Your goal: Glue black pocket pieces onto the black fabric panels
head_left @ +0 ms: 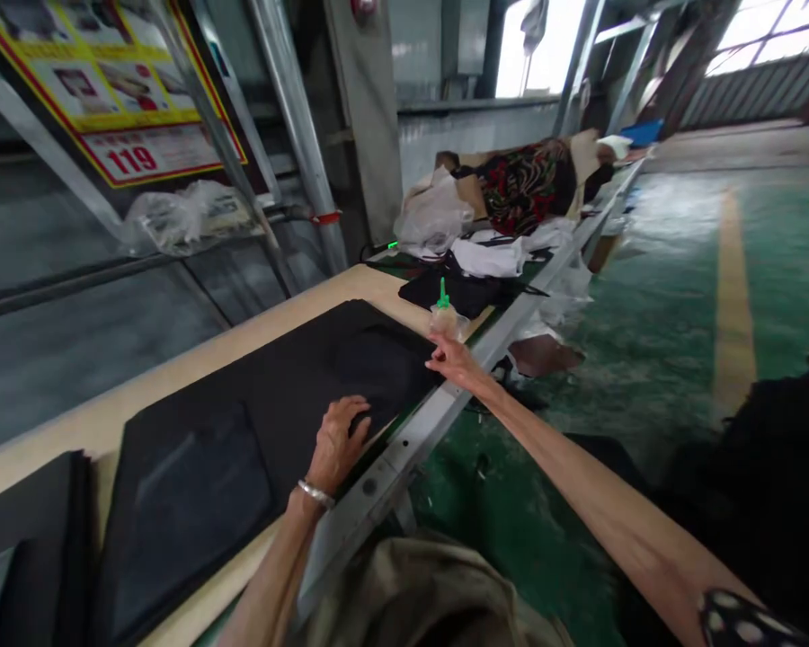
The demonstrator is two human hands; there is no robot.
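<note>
A long black fabric piece [256, 404] lies flat on the pale wooden worktable [175, 359]. My left hand [337, 440], with a silver bracelet on its wrist, rests on the near edge of the fabric, its fingers curled down onto the cloth. My right hand [453, 359] reaches out to the far corner of the fabric, fingers stretched, right beside a small clear bottle with a green nozzle [445, 314]. Whether the fingertips touch the bottle is unclear.
Another black piece [27, 539] lies at the table's left end. Piles of white, black and patterned cloth [505, 207] and plastic bags [182, 216] sit farther along. A metal rail [404, 440] edges the table. Green floor with a yellow line [734, 296] lies to the right.
</note>
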